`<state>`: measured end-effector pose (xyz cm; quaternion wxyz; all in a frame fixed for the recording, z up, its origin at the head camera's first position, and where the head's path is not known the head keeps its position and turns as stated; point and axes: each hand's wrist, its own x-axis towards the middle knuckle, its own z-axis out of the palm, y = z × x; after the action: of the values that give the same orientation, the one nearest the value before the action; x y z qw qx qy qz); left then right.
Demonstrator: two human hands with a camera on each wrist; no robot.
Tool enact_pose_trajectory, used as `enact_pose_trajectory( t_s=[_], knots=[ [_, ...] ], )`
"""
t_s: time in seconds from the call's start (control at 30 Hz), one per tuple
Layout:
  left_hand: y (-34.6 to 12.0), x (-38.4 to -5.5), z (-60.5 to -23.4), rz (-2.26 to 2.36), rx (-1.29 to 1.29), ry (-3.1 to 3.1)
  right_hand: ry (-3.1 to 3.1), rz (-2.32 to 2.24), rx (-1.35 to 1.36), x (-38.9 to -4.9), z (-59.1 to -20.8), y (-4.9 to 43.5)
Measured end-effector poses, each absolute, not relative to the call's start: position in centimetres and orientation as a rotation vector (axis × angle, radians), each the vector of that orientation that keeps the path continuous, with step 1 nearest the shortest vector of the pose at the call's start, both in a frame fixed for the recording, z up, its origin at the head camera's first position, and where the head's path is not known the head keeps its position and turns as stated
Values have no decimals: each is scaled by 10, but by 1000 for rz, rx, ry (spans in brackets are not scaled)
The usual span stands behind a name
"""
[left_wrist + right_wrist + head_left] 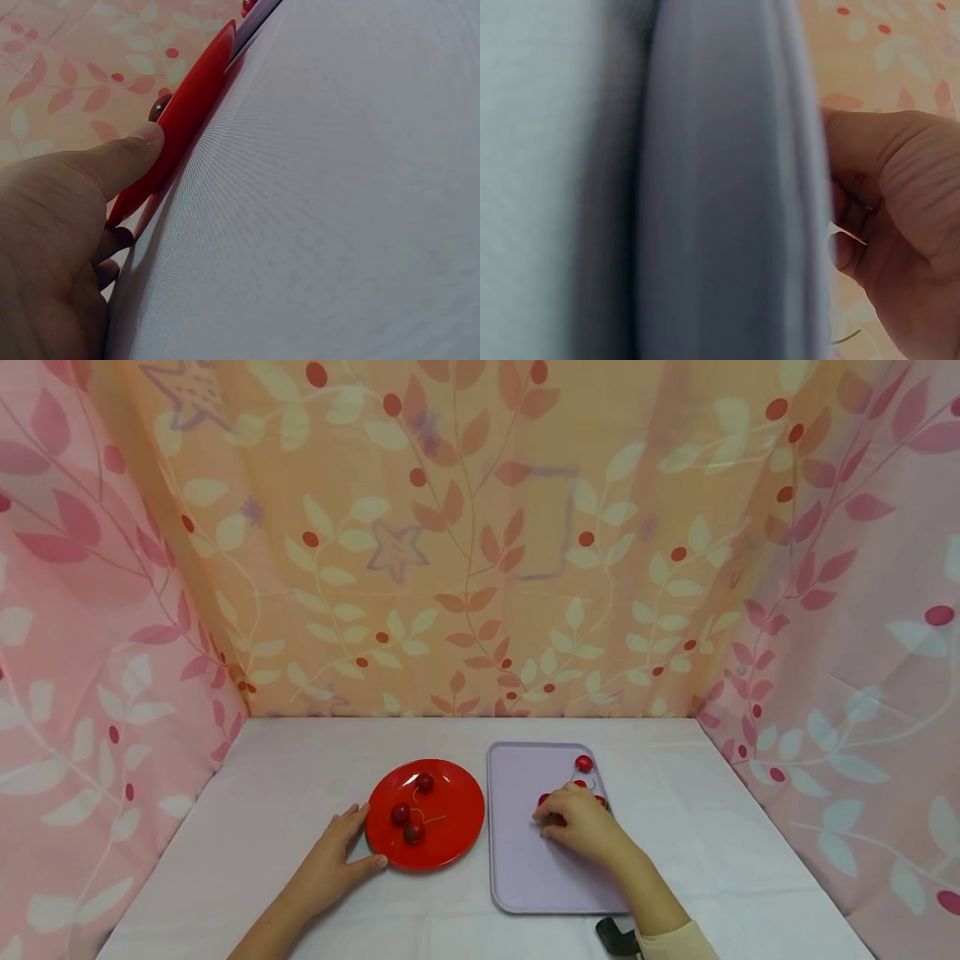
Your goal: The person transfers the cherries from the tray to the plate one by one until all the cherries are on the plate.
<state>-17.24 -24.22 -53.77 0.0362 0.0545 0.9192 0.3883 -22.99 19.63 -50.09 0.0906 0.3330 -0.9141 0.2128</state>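
A red plate [457, 835] lies on the white cloth with three dark red cherries [401, 814] on it, their stems showing. My left hand [333, 862] holds the plate's left rim; in the left wrist view the thumb presses the rim and other fingers curl below it. Over the lilac tray [517, 868], my right hand [588, 827] has its thumb and fingers bent together round a dark cherry [553, 819], mostly hidden by the fingers. Several brighter cherries [583, 763] lie about that hand toward the tray's far right corner. The right wrist view shows mainly the tray's side, with fingertips hidden.
The tray stands just right of the plate, a narrow gap between them. A black object [617, 937] is near the right sleeve [678, 942] at the front. Patterned curtains [465, 568] enclose the table at the back and both sides.
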Motion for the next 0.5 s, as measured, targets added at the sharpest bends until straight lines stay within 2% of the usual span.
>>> enact_pose_trajectory(
  t_s=[0.5],
  knots=[
    [-243,-170,-538,1199,187,2826,-2748,581,981,-229,-501,198]
  ],
)
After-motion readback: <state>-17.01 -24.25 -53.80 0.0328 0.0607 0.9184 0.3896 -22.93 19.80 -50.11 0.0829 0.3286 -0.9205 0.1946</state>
